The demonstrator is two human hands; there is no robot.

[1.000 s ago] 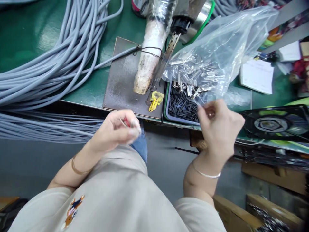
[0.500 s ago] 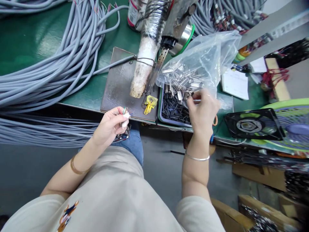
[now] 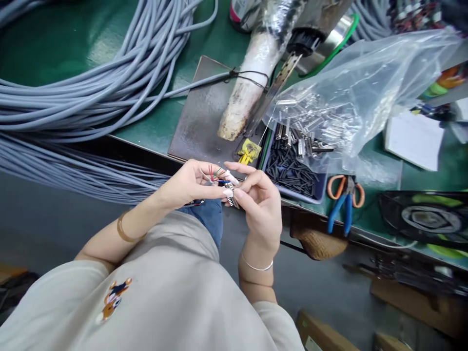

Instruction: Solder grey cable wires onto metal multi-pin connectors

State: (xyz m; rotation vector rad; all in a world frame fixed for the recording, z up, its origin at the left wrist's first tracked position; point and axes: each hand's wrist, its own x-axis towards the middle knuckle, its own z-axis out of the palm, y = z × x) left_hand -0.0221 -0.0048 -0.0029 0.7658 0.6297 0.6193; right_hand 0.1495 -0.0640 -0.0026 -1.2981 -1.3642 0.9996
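because the left hand (image 3: 190, 181) pinches the wires (image 3: 216, 176) and the right hand (image 3: 260, 204) the small connector (image 3: 230, 200), just off the near left corner of the tray (image 3: 321, 191), a loose pinch could drop the connector or bend the wires, whose tips are too small to make out, while both hands partly hide the connector.

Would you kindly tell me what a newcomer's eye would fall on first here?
Probably the thick sweep of grey cables across the bench at upper left. Next might be the clear bag of metal connectors, partly over the tray of black pieces right of centre. In the middle, the left hand holds red, green and blue wires, while the right hand pinches a small metal part beside them.
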